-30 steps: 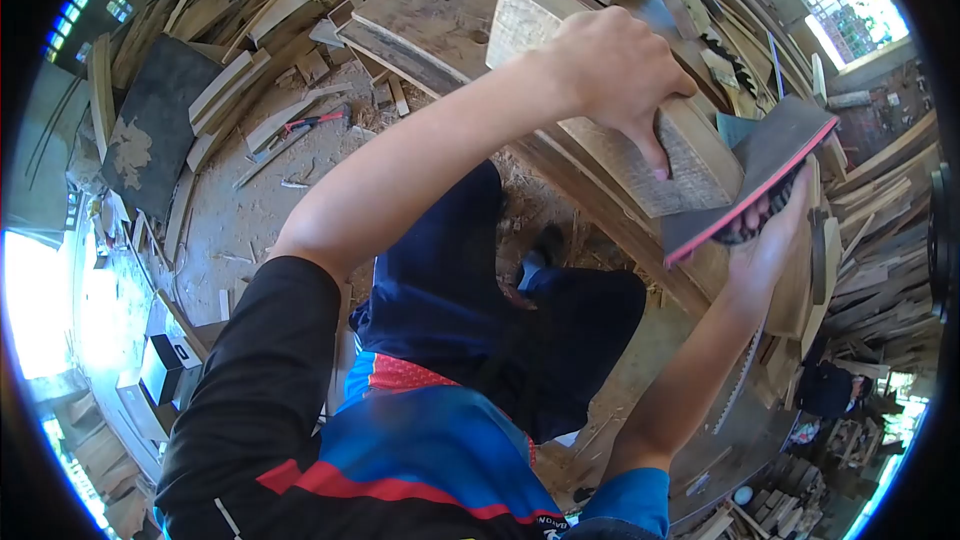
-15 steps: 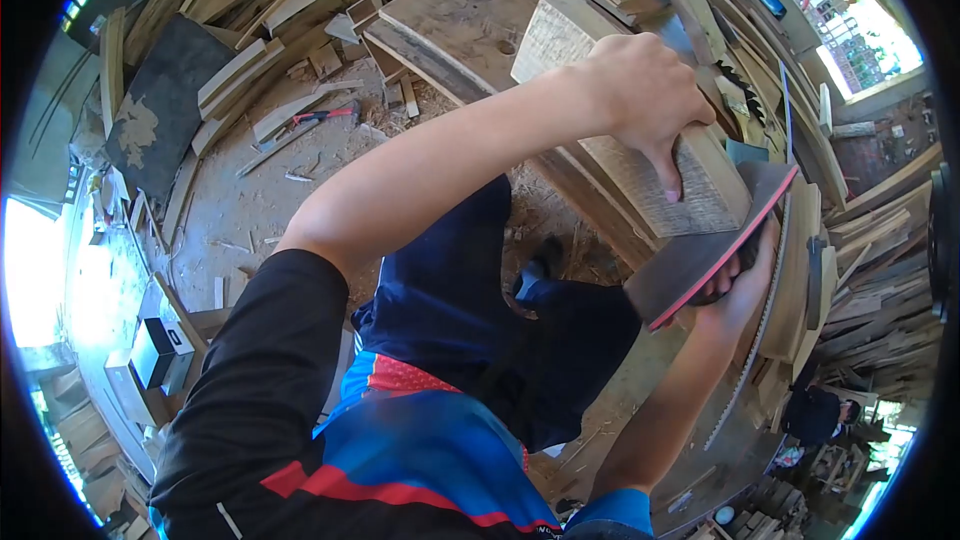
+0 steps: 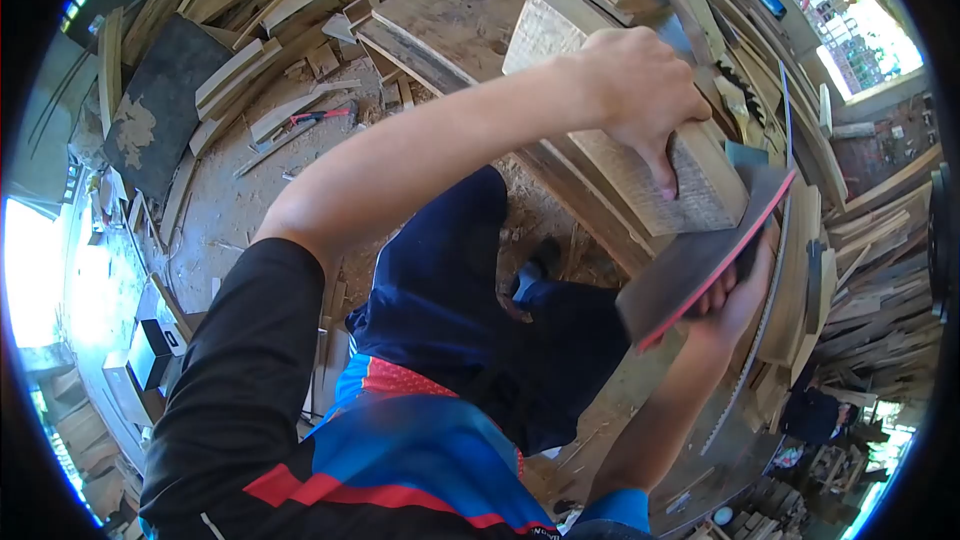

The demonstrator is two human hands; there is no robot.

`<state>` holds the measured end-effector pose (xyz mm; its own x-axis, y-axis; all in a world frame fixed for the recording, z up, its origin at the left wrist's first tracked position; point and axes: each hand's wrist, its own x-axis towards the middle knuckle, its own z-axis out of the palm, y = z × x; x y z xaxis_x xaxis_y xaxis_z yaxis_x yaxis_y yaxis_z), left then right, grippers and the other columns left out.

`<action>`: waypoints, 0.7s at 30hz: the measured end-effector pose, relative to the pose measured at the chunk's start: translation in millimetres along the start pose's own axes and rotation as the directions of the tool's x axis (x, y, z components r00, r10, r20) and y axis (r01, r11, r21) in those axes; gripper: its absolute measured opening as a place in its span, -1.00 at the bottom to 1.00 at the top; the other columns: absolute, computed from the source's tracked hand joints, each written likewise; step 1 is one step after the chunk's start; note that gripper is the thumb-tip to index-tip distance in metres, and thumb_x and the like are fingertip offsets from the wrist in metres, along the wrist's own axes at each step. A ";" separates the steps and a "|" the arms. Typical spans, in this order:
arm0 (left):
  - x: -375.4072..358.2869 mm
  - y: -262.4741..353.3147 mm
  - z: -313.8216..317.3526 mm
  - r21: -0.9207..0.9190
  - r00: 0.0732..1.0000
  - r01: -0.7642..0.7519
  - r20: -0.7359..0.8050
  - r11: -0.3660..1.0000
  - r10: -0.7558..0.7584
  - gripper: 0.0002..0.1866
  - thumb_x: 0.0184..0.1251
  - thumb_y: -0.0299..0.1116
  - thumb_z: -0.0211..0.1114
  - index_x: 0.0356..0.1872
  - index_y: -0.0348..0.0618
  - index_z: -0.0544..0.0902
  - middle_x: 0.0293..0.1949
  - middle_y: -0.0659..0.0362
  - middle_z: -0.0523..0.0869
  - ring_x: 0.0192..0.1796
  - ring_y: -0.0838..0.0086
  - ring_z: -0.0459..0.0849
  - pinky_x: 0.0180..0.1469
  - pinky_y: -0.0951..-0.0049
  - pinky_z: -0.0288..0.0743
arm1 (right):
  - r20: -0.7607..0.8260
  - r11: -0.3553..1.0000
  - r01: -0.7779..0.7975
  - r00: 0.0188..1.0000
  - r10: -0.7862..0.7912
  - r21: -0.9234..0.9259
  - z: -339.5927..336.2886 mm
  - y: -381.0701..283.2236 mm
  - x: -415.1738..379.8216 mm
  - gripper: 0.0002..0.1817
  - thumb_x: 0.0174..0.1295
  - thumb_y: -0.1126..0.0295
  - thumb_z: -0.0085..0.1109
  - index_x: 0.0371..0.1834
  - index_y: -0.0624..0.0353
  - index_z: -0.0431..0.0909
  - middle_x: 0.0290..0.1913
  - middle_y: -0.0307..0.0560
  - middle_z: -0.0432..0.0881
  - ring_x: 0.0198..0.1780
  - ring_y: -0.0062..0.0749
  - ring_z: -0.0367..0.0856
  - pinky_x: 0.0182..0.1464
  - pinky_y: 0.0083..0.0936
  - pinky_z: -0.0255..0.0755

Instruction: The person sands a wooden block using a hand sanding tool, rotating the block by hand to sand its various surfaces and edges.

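- Wearing a shirt of black, blue and red, with dark trousers below.
- Reaching across from the left in a black sleeve, and up from the lower right in a blue sleeve.
- Gripping a squared wooden block from above with the left hand: thumb pressed to the near side, other fingers bent over the top. Cannot tell where those fingertips end.
- Clasping a flat board, dark-faced with a pinkish-red edge, from underneath with the right hand, fingers curled closed at its back.
- Holding that board tilted, dark face toward the right-hand end of the block, apparently touching the lower corner there.
- Steadying the block on a wooden bench, set slantwise away from the knees.
- Running just right of the right hand: a long toothed strip. Lying beyond the block: a dark toothed blade.
- Scattered over the floor: shavings, offcuts and a red-handled tool.
- Piled farther off on the right: stacked timber. Seen below it, dark-clothed: another person.
- Glowing at upper right: a bright opening.
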<state>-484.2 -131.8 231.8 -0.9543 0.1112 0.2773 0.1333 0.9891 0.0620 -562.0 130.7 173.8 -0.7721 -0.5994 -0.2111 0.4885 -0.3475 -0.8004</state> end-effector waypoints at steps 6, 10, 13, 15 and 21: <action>2.3 1.5 -5.2 0.018 0.999 0.036 0.036 0.999 -0.036 -0.14 -0.18 0.54 0.50 0.00 0.04 0.75 -0.29 0.07 0.83 -0.07 0.09 0.83 -0.03 0.10 0.70 | -0.267 0.990 0.049 0.960 -0.083 -0.133 25.4 -7.4 11.8 -0.38 0.56 -0.23 -0.04 -0.59 -0.06 0.40 -0.78 -0.45 0.15 -0.87 -0.68 0.05 -0.88 -0.59 -0.10; -0.3 -2.4 -2.3 0.007 1.000 0.018 0.016 1.000 -0.018 -0.12 -0.20 0.55 0.50 0.00 0.04 0.75 -0.30 0.08 0.83 -0.08 0.10 0.83 -0.04 0.12 0.70 | -0.246 0.993 -0.020 0.969 -0.010 -0.119 4.6 13.4 -7.7 -0.46 0.54 -0.25 -0.02 -0.37 -0.05 0.51 -0.77 -0.48 0.20 -0.87 -0.70 0.04 -0.88 -0.62 -0.09; 4.7 -6.1 5.7 -0.004 0.998 -0.055 -0.016 0.998 0.055 -0.11 -0.20 0.57 0.49 0.02 0.06 0.75 -0.30 0.10 0.83 -0.09 0.12 0.83 -0.05 0.13 0.70 | -0.116 0.999 -0.046 0.992 0.043 -0.023 -7.3 -2.3 10.1 -0.51 0.55 -0.21 0.01 -0.30 -0.03 0.51 -0.74 -0.48 0.23 -0.86 -0.72 0.08 -0.88 -0.64 -0.05; 3.2 -0.4 2.6 -0.003 1.000 -0.004 0.012 1.000 0.004 -0.12 -0.19 0.56 0.49 0.02 0.06 0.75 -0.29 0.10 0.83 -0.09 0.12 0.83 -0.05 0.13 0.71 | -0.135 0.994 0.092 0.986 -0.098 -0.052 -2.1 -11.9 36.9 -0.52 0.55 -0.18 0.03 -0.30 -0.02 0.50 -0.74 -0.47 0.22 -0.86 -0.71 0.08 -0.88 -0.64 -0.05; -0.3 -6.0 -2.4 -0.002 0.999 0.052 -0.009 0.999 -0.052 -0.19 -0.15 0.51 0.51 0.00 0.09 0.76 -0.30 0.10 0.83 -0.09 0.12 0.83 -0.05 0.14 0.71 | -0.218 0.999 -0.037 0.975 0.038 0.008 17.5 28.1 -10.5 -0.44 0.57 -0.19 0.00 -0.54 -0.07 0.48 -0.81 -0.49 0.12 -0.90 -0.69 0.00 -0.90 -0.64 -0.11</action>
<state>-484.1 -138.0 233.6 -0.9575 0.0585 0.2826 0.0839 0.9934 0.0787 -533.1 114.6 163.4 -0.8232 -0.4405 -0.3582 0.5197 -0.3308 -0.7877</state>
